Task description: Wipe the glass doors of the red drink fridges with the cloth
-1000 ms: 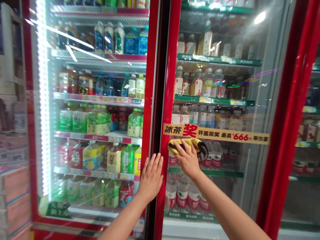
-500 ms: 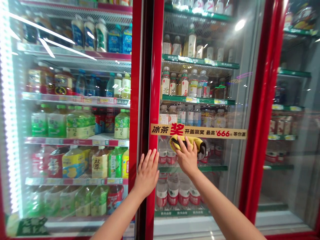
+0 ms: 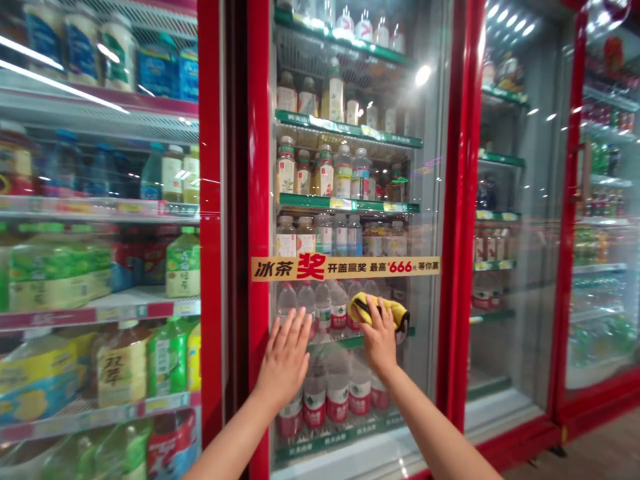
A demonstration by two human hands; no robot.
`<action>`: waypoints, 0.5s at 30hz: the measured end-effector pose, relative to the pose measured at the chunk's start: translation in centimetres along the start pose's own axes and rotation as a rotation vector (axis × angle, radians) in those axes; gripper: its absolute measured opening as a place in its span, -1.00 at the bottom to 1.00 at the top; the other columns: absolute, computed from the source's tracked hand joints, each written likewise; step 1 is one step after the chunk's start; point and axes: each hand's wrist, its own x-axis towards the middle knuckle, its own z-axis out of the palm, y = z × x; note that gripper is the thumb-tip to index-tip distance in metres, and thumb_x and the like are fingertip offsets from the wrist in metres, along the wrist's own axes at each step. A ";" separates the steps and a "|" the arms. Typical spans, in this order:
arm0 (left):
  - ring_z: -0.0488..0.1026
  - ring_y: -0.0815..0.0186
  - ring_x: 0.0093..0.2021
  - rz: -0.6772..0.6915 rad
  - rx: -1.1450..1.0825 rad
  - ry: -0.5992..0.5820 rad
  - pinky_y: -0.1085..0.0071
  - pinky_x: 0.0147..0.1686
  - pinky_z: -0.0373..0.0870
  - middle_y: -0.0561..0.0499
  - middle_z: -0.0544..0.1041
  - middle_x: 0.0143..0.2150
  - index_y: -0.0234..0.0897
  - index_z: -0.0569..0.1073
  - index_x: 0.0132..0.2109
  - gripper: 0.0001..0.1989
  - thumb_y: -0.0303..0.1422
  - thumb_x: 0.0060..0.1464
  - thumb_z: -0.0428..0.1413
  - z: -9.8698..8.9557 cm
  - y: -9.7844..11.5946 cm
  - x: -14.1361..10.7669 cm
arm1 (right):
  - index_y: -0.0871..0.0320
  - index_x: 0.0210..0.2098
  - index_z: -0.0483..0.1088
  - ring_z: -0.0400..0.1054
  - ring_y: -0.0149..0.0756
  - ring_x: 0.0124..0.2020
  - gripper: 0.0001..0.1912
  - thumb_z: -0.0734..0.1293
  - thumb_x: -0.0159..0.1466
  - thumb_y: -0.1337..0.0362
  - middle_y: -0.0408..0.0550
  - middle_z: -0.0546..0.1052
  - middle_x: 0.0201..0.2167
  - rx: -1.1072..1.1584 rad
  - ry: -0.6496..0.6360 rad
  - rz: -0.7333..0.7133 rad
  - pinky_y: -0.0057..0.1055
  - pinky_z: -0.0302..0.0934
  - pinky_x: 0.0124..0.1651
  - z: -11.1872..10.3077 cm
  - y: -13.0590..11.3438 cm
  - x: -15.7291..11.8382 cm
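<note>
My right hand [image 3: 380, 340] presses a folded yellow cloth [image 3: 397, 313] with dark edging against the glass door [image 3: 425, 373] of a drinks fridge. The cloth sits below a tan banner sticker [image 3: 345, 267] that runs across the glass. To the left, my left hand [image 3: 286, 363] lies flat with its fingers stretched out, over the glass beside the red door frame [image 3: 259, 200]. It holds nothing. Behind the glass, water bottles [image 3: 337, 390] with red and white labels stand on the lower shelves.
On the left, another fridge door shows shelves of green tea bottles [image 3: 183, 263] and other drinks. More red-framed fridges [image 3: 565, 267] stand to the right, above a strip of floor [image 3: 595, 437]. Ceiling lights reflect in the glass.
The view has turned to the right. The cloth and my right hand have moved down and right, away from the sticker. My left hand has shifted from the red frame onto the glass.
</note>
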 end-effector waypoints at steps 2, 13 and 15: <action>-0.03 0.06 0.52 0.014 -0.026 -0.006 0.05 0.50 -0.19 -0.12 0.05 0.53 -0.21 -0.17 0.52 -0.13 -0.19 0.23 0.09 0.5 0.7 0.5 | -0.16 -0.04 0.58 -0.19 -0.01 0.53 -0.67 0.33 0.34 0.38 -0.21 0.20 0.45 0.008 -0.071 -0.075 0.25 -0.15 0.45 -0.1 -0.3 -0.9; -0.06 0.09 0.53 0.092 -0.118 -0.001 0.05 0.51 -0.21 -0.10 0.03 0.54 -0.16 -0.17 0.52 -0.10 -0.23 0.20 0.12 3.0 4.2 3.8 | -0.16 0.38 0.22 -0.20 0.03 0.53 -0.24 0.14 0.29 0.59 -0.05 -0.03 0.53 -0.083 0.039 0.275 0.17 0.12 0.36 -1.4 7.2 -1.9; -0.05 0.08 0.53 0.107 -0.132 0.003 0.05 0.51 -0.23 -0.10 0.04 0.53 -0.16 -0.19 0.52 -0.08 -0.23 0.19 0.13 3.6 5.1 3.8 | -0.19 0.39 0.20 -0.27 0.05 0.54 -0.20 0.15 0.28 0.61 -0.07 -0.06 0.54 -0.083 -0.028 0.225 0.17 0.13 0.36 -1.2 6.8 -4.0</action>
